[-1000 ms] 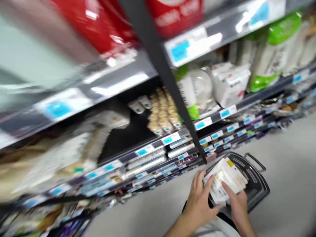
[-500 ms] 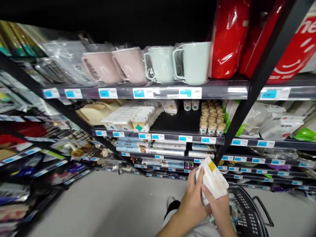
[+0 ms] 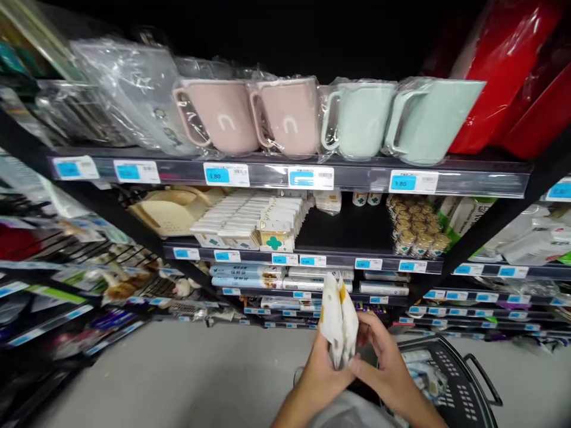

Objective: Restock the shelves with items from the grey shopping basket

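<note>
- Left hand (image 3: 317, 375): fingers closed round the lower part of the white packets (image 3: 331, 315).
- Right hand (image 3: 387, 364): fingers half curled, thumb at the packets' base; cannot tell if gripping.
- Packets upright, tops splayed; uneven pinch could let one slip.
- Basket (image 3: 466, 393) beside right forearm; outward elbow swing might bump it.

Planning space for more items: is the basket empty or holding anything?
Holding something: the basket shows wrapped packets inside. How full it is, I cannot tell, because the right forearm covers part of it.
</note>
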{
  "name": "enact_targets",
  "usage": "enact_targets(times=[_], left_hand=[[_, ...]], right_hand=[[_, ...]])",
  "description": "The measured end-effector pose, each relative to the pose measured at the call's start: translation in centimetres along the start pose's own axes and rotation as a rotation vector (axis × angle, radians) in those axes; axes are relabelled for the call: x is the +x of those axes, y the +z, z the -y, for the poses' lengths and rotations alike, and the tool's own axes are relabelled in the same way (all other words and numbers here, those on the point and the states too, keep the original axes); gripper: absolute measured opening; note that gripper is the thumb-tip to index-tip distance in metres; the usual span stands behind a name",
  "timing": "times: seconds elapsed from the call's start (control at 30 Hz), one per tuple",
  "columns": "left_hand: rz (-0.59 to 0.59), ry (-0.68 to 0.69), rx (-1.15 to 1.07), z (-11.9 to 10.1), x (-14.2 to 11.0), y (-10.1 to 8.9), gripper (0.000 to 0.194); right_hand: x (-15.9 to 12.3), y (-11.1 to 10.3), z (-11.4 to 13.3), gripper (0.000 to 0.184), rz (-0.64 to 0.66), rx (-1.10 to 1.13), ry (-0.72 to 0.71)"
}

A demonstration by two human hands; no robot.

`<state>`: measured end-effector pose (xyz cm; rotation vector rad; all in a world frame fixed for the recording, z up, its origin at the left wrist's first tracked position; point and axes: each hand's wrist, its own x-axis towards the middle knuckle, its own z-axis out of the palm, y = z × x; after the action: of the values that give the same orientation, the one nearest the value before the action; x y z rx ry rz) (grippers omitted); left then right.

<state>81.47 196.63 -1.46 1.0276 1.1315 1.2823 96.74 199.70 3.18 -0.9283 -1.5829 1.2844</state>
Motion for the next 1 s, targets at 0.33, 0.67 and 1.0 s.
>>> enact_targets(times=[0.33,0.67,1.0], left_hand=[[0.417,-0.275,-0.705,-5.9,2.7,-9.6,0.091],[0.551,-0.382,-0.965,-5.5,4.4,-14.7,0.080],[0.382,-0.335,-0.799,-5.4,5.4,-12.9,0.088]], right_hand=[[6.1,7.2,0.4,0.044,-0.279,-0.135,-0.008],[6.7,10.6,1.5,0.027,-0.198,-0.140,0.037],[7.1,10.0,1.2,0.041,-0.429,-0.270,-0.098]])
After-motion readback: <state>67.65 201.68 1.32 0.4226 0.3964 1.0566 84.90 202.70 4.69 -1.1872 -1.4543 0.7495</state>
